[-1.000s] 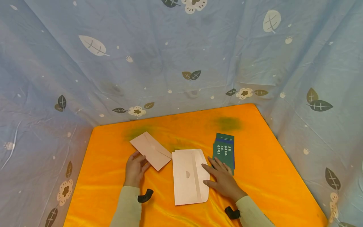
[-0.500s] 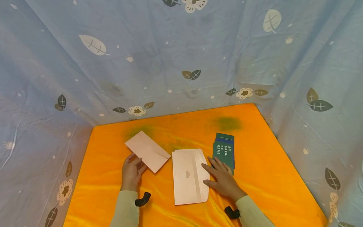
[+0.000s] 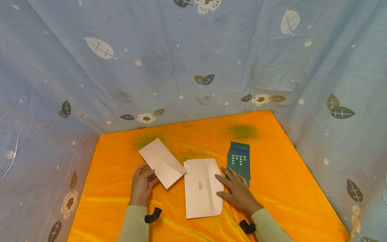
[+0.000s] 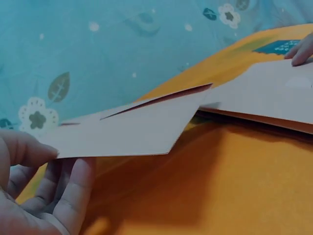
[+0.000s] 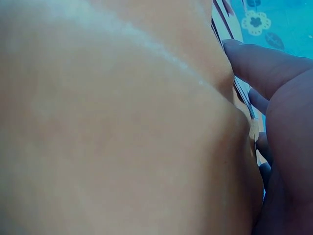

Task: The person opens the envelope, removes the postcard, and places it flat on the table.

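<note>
In the head view my left hand (image 3: 142,184) pinches a pale pink envelope (image 3: 163,163) by its near left edge. Thumb on top and fingers beneath, it holds the envelope above the cloth, as the left wrist view shows; the flap edge gapes a little along the envelope (image 4: 132,132). A small stack of similar envelopes (image 3: 196,198) lies in the middle, its top one with the flap unfolded to the right. My right hand (image 3: 237,193) rests with extended fingers on that flap edge. Beyond its fingertips are dark green cards (image 3: 239,159) with white writing, partly covered by the hand.
An orange cloth (image 3: 112,174) covers the table, wrinkled near the front. Blue curtains (image 3: 169,67) with leaf and flower prints stand behind it and on both sides. Black curved pieces (image 3: 153,215) sit at both wrists.
My left hand first shifted left with the envelope, then swung it back right, so its corner now reaches the stack's left edge in the head view. The right hand stayed still.
</note>
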Motion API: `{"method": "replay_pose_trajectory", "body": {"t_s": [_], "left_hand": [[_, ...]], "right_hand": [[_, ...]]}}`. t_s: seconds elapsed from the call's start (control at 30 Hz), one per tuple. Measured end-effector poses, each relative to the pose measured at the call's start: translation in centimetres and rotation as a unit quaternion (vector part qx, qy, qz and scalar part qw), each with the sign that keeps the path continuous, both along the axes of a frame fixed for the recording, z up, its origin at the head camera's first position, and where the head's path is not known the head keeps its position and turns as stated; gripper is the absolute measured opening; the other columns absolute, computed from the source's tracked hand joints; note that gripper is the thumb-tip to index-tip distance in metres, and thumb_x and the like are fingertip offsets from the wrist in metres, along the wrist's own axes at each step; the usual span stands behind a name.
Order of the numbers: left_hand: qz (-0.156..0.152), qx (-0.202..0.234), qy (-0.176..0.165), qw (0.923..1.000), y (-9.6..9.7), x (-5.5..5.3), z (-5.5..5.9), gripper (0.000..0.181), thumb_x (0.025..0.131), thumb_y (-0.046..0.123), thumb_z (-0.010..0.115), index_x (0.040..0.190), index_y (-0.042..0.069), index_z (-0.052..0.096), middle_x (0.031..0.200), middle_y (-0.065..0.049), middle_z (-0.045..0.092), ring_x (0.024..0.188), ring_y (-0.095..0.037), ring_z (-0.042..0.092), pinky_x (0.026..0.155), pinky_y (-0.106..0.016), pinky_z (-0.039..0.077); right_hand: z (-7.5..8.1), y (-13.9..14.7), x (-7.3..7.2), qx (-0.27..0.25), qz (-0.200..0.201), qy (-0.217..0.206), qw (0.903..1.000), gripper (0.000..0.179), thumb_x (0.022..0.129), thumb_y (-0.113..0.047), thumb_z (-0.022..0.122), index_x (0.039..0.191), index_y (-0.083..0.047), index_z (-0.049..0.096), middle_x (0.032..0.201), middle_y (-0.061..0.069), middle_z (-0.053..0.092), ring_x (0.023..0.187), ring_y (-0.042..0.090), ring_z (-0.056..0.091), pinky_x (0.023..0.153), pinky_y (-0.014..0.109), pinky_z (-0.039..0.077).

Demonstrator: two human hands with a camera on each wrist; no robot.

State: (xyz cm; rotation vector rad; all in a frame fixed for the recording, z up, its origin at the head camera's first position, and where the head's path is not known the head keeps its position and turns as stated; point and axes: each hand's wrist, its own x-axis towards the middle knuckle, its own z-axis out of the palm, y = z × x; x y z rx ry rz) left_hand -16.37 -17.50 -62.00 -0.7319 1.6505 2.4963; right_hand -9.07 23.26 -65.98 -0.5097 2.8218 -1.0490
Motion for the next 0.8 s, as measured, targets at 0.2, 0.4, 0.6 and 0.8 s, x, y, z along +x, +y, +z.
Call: {"method": "replay_pose_trajectory", "body": {"t_s": [0.2,0.4,0.6,0.8], "left_hand": [[-0.034,-0.007,0.008,0.9994,0.5,0.2,0.0,0.044,0.106,-0.002,0.064,0.145,0.007,0.048,0.114,-0.010,0.069,0.083,-0.023,0.069,0.071,-0.035,0.063],[-0.080,-0.017,0.005,0.9966,1.3,0.6,0.0,0.047,0.106,-0.001,0.066,0.149,0.006,0.047,0.125,-0.013,0.069,0.088,-0.027,0.070,0.073,-0.036,0.063],[-0.116,-0.013,0.009,0.9931,2.1,0.9,-0.2,0.049,0.104,-0.003,0.066,0.149,0.001,0.046,0.121,-0.015,0.071,0.088,-0.027,0.072,0.073,-0.037,0.063],[-0.142,-0.018,0.014,0.9897,3.1,1.3,-0.5,0.049,0.103,-0.006,0.065,0.148,0.001,0.047,0.118,-0.017,0.070,0.089,-0.028,0.071,0.072,-0.039,0.064]], "right_hand": [[0.0,0.0,0.0,0.002,0.000,-0.005,1.0000,0.069,0.101,-0.049,0.076,0.163,-0.025,0.055,0.178,0.007,0.025,0.164,0.039,0.012,0.121,0.072,0.007],[0.1,0.0,0.0,0.006,0.000,-0.006,1.0000,0.069,0.101,-0.048,0.076,0.163,-0.025,0.055,0.178,0.007,0.025,0.164,0.039,0.012,0.121,0.072,0.007],[0.2,-0.1,0.0,0.002,0.000,-0.005,1.0000,0.069,0.102,-0.049,0.075,0.163,-0.024,0.055,0.178,0.008,0.025,0.164,0.039,0.012,0.120,0.073,0.007],[0.2,-0.1,0.0,0.002,0.001,-0.002,1.0000,0.069,0.102,-0.048,0.076,0.163,-0.025,0.055,0.178,0.008,0.026,0.164,0.039,0.012,0.120,0.073,0.007]]}}
